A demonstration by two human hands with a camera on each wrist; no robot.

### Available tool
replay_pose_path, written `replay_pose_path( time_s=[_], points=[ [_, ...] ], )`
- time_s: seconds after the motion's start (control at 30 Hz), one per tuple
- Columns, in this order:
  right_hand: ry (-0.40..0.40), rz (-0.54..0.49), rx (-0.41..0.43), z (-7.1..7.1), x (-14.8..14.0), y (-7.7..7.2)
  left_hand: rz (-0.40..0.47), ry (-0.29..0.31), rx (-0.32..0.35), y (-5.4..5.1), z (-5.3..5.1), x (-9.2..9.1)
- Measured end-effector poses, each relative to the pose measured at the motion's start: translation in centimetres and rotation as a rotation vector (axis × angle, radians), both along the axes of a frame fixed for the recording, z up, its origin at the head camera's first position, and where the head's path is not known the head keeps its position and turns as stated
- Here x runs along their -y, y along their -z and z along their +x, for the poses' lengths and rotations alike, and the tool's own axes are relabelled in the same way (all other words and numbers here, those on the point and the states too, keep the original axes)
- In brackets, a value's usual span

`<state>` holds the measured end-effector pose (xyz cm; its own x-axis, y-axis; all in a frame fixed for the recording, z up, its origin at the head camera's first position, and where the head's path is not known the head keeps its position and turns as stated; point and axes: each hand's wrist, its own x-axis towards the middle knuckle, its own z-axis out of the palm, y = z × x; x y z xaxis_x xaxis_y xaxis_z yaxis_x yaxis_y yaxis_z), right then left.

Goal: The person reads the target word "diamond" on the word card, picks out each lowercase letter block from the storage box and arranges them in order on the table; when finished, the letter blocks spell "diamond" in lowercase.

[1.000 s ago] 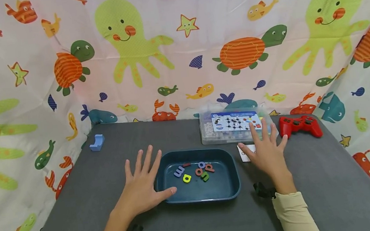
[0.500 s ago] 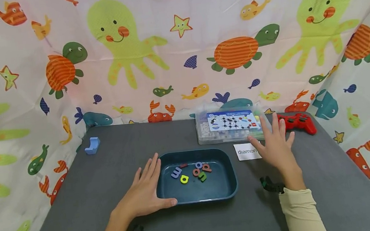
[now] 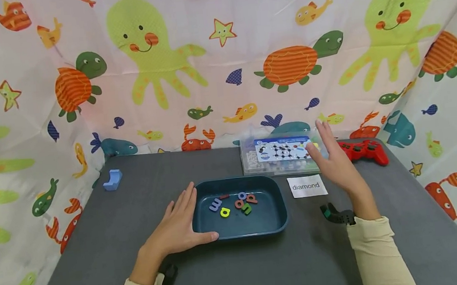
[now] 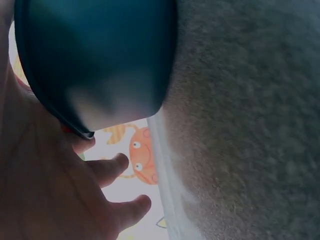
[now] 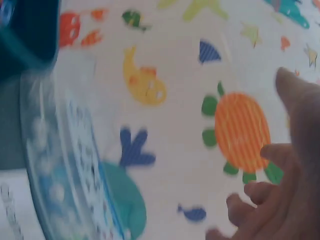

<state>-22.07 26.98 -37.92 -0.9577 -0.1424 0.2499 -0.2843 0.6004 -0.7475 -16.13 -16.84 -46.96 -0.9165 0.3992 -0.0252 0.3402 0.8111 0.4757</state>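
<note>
At far left, one smooth, notched light-blue block (image 3: 112, 180) sat on the matte grey table (image 3: 241, 272), between nine and ten o'clock from the tray (image 3: 261, 222). One left hand (image 3: 176, 229) lay along the tray's nine-o'clock end, its fingers straight and thumb stretched by the near rim towards seven; it seemed to rest against the tray without curling round it, though the dark wrist view left the contact hard to judge. The tray, a glossy dark-teal oblong with rounded corners, was at those fingers' three o'clock. Inside were seven small letters (image 3: 246, 209): two purple, one yellow, one green, three reddish, one of them a plain bar. One clear plastic box (image 3: 250, 168) stood at half past one, and one white paper card (image 3: 307, 191) reading "diamond" near three. One right hand (image 3: 340, 166), fingers straight, thumb apart, held nothing, well clear of the tray. One red controller (image 3: 365, 151) lay rightmost.
</note>
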Motion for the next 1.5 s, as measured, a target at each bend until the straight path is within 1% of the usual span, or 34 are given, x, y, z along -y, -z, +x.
replay_pose_path(
  time_s=[0.17,0.3,0.43,0.6,0.73,0.87,1.0,1.1,1.2,1.4,1.5],
  points=[
    [-0.172,-0.207,0.007,-0.7,2.5,-1.7,0.006,-0.017,0.028,-0.1,0.0,0.2],
    [-0.290,-0.364,0.002,-1.4,4.6,-2.6,0.035,-0.005,0.063,-0.4,-0.1,-0.1],
    [-0.402,-0.425,0.023,-2.3,7.0,-3.0,0.059,0.000,0.090,-0.5,-0.2,-0.2],
    [-0.461,-0.386,0.073,-2.9,9.8,-2.6,0.058,0.003,0.098,-0.4,-0.2,-0.1],
    [-0.504,-0.377,0.109,-3.1,11.3,-2.0,0.061,0.006,0.107,-0.5,-0.3,-0.1],
    [-0.549,-0.376,0.152,-3.4,12.1,-1.0,0.058,0.006,0.113,-0.8,-0.4,0.0],
    [-0.610,-0.338,0.219,-3.5,12.8,0.1,0.052,0.004,0.127,-0.9,-0.4,0.0],
    [-0.646,-0.270,0.266,-3.6,13.5,0.8,0.054,-0.001,0.143,-0.9,-0.3,0.1],
    [-0.659,-0.194,0.311,-3.5,14.0,1.5,0.060,0.001,0.152,-0.9,-0.4,0.0],
    [-0.709,-0.009,0.372,-3.5,14.5,2.8,0.069,0.005,0.147,-1.0,-0.4,-0.1],
    [-0.747,0.046,0.417,-3.6,14.6,3.4,0.067,0.004,0.153,-1.0,-0.3,0.0]
  ],
)
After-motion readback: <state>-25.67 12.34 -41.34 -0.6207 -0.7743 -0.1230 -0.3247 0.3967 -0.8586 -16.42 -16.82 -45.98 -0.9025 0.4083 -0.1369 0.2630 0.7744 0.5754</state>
